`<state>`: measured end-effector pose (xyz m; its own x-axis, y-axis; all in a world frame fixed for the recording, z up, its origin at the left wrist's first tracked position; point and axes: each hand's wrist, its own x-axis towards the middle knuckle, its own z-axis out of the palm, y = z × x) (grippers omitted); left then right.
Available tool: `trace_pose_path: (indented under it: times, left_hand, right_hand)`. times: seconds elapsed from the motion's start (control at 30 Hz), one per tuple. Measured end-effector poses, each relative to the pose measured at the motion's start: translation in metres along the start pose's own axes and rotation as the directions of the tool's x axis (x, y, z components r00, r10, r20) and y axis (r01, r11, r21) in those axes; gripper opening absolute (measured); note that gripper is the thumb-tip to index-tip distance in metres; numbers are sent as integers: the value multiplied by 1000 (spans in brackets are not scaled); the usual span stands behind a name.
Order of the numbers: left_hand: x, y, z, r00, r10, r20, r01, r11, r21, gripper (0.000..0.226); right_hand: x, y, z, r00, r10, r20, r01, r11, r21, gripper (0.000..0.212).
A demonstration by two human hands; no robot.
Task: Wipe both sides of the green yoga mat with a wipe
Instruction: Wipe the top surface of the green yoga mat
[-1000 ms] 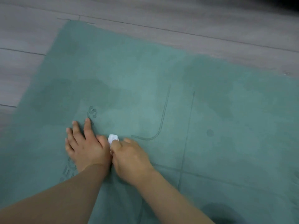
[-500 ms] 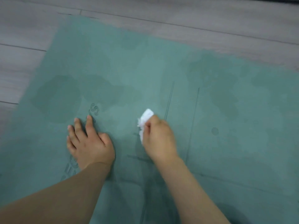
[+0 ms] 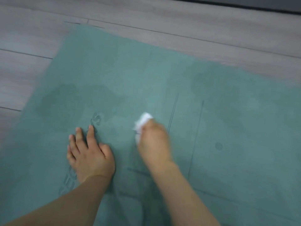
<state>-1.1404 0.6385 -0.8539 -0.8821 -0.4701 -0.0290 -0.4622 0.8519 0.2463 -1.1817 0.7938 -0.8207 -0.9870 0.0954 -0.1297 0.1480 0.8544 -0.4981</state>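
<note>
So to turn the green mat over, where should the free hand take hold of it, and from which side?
Probably the far left corner of the green mat: it lies flat on the floor, clear of both hands. The left hand could come from the floor side and slide its fingers under the edge.

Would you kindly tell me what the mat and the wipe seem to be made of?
The green yoga mat looks like matte rubber or foam: no glare, dark damp patches. The wipe looks like thin white paper or nonwoven cloth, crumpled in the right hand.
</note>
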Motion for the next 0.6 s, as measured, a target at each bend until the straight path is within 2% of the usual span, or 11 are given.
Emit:
trace_pose_path:
  times: [0.07, 0.1, 0.13, 0.17, 0.23, 0.3, 0.37, 0.43, 0.5, 0.57, 0.6]
  left_hand:
    - [0, 1, 1, 1000, -10, -1, 10, 1000, 4, 68]
    - [-1, 1, 2, 1000, -8, -3, 8, 1000, 5, 68]
    - [-1, 0, 1, 1000, -1, -7, 1, 1000, 6, 68]
    - [-1, 0, 1, 1000, 4, -9, -3, 1000, 7, 68]
    - [-1, -1, 0, 1000, -2, -3, 2, 1000, 8, 68]
    - [-2, 0, 0, 1000, -4, 2, 4, 1000, 10, 68]
    - [-1, 1, 1, 1000, -7, -8, 7, 1000, 10, 67]
    - [0, 1, 0, 1000, -1, -3, 1, 1000, 14, 68]
    - [0, 0, 0, 1000, -11, 2, 11, 1000, 6, 68]
    - [0, 0, 1, 1000, -21, 9, 21, 1000, 7, 68]
    - [0, 1, 1, 1000, -18, 11, 18, 1000, 9, 68]
  right_hand:
    - [23, -41, 22, 948, -262, 181, 267, 964, -4, 18]
    - [32, -47, 18, 917, -327, 230, 344, 938, -38, 22]
    - [38, -42, 10, 918, -343, 200, 368, 924, -101, 26]
    - [39, -27, -2, 953, -284, 105, 297, 946, -133, 27]
    - [34, 30, -32, 999, -22, -32, 16, 985, -173, 19]
    - [21, 92, -64, 933, 312, -178, -341, 925, -169, 17]
    - [19, 111, -67, 855, 432, -286, -479, 870, -117, 15]
    - [38, 67, -42, 907, 350, -233, -371, 927, -52, 10]
    - [62, 2, -4, 990, 90, -105, -88, 996, 24, 11]
    - [74, -47, 19, 973, -213, 84, 214, 977, -9, 13]
    - [80, -53, 18, 945, -295, 139, 305, 950, -60, 16]
